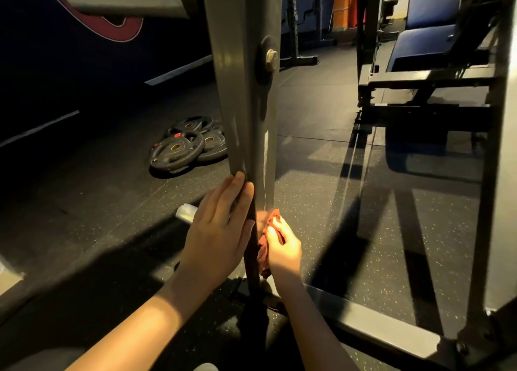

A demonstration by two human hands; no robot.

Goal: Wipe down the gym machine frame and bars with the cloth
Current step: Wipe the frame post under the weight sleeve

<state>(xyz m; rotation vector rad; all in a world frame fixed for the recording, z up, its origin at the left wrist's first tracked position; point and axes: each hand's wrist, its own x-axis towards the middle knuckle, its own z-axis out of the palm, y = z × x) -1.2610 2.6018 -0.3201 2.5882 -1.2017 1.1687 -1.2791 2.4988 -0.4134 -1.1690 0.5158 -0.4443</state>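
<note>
Crouched low at the gym machine frame (243, 96), you work the red cloth (263, 256) against the right face of its grey upright, close above the base bar (372, 319) on the floor (321, 203). Your right hand (284, 245) has its fingers curled round the bunched cloth and presses it to the metal. Your left hand (221, 225) lies flat on the post's left edge, fingers straight and together, holding nothing and apparently steadying you.

The step in hand looks like the bottom stretch of this upright. Pale streaks show higher on the same face, below the bolt (270, 60), so that part may want another pass. The base bar and the second upright (492, 175) at far right appear yet to be done.

The next move calls for firm, even pressure as the cloth travels along the face. You will likely need to fold it round the corner to reach the hidden side, and to shift the left hand so it stays out of the cloth's path.

Weight plates (181, 147) lie stacked on the floor behind the post. A blue-padded bench (428, 43) stands well apart at right.
</note>
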